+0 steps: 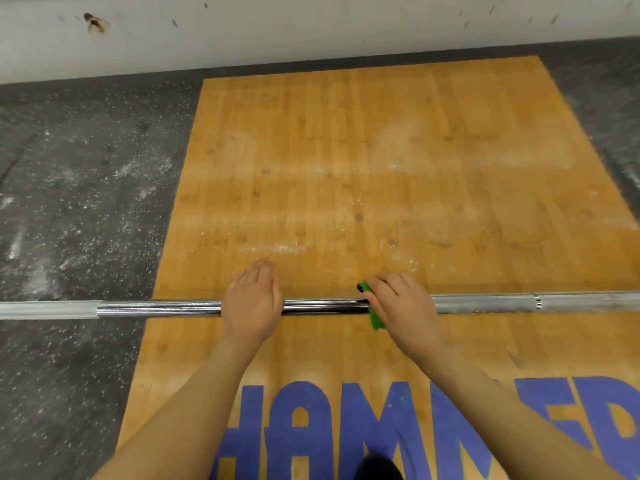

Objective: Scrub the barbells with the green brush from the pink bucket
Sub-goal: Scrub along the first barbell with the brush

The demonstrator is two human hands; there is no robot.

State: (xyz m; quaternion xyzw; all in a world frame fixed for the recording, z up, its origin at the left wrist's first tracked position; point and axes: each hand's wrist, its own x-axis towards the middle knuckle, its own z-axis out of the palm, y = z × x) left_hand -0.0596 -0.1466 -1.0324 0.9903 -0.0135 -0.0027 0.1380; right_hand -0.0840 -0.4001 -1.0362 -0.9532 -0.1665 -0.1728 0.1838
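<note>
1. The barbell lies crosswise over the wooden platform and the speckled dark floor.
2. The left hand rests flat on the bar, fingers straight and relaxed, gripping nothing.
3. The right hand grasps the green brush, which is pressed against the bar just beside the left hand.
</note>
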